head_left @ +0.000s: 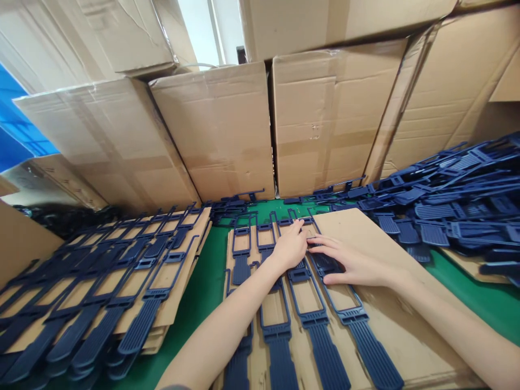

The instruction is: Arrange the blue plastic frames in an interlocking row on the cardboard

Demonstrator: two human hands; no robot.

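Navy plastic parts, each with a rectangular open frame and a ribbed paddle, lie in rows on a cardboard sheet [390, 303]. My left hand [290, 246] is closed at the frame of a far-row part near the sheet's far edge. Close beside it, my right hand [345, 262] has its thumb and fingers around the dark paddle [324, 264] of the rightmost far-row part. The fingertips of both hands nearly meet, and the left hand hides some of its grip. A near-row part [371, 346] extends toward me below my right hand.
Another cardboard stack [184, 281] at left bears rows of similar navy parts. A large loose heap of these parts [459, 200] lies at right on the green table surface [195, 295]. Large cardboard boxes [215, 130] form a wall behind. Black plastic wrapping [60, 216] sits at far left.
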